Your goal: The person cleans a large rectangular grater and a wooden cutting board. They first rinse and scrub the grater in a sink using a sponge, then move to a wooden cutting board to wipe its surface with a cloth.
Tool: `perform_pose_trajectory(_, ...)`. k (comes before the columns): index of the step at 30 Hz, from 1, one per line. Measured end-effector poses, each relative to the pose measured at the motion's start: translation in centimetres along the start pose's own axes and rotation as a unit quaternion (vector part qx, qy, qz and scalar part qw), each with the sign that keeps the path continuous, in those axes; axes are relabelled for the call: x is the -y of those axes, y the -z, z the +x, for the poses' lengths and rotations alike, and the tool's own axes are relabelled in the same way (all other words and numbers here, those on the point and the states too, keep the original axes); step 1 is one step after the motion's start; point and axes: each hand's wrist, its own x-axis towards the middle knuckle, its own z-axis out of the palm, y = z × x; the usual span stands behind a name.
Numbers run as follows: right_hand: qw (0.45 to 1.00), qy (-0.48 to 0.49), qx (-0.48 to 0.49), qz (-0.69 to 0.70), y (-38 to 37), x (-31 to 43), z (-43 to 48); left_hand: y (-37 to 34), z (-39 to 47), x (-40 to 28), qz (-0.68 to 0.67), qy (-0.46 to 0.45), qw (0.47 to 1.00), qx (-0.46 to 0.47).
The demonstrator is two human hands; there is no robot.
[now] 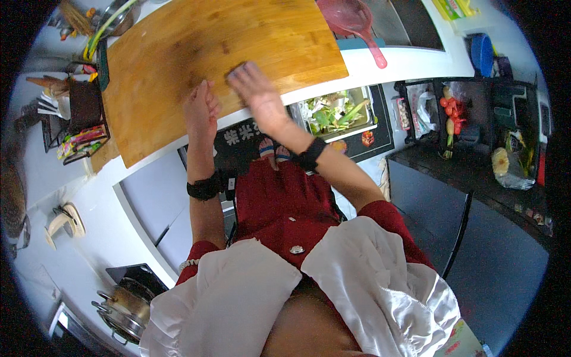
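Note:
A large wooden cutting board (276,40) lies on the white counter before me, with dark damp-looking patches on it. Over its near edge is my left hand (201,107), fingers loosely curled; whether anything is inside them is not visible. To its right, my right hand (258,96) is held palm down and blurred, with a small dark thing (233,72) at its fingertips that I cannot identify. Whether the right fingers hold it is unclear. Both wrists wear black bands. Below the counter edge, right of my right hand, stands a bin of vegetable scraps (341,114).
A pink colander (350,18) sits at the sink, its handle over the counter edge. At the left stand a metal bowl (118,18) and a black rack (87,105) with utensils and packets. Pots (127,308) are at lower left; a shelf (446,163) with vegetables is at right.

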Motion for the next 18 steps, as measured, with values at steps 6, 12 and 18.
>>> perform_pose_trajectory(6, 0.996, -0.053, 0.069, -0.01, 2.4, -5.0, -4.1, -0.8, 0.4, 1.9, -0.002, 0.04, 0.998, 0.051)
perform_pose_trajectory(12, 0.981, -0.175, -0.027, -0.084, 7.6, -12.7, -6.4, -2.8, -0.3, 2.6, 0.01, 0.051, 0.998, 0.041)
perform_pose_trajectory(18, 0.997, -0.049, -0.057, 0.031, 8.3, -7.3, -5.9, 0.3, 0.6, 3.1, -0.008, 0.009, 1.0, 0.014)
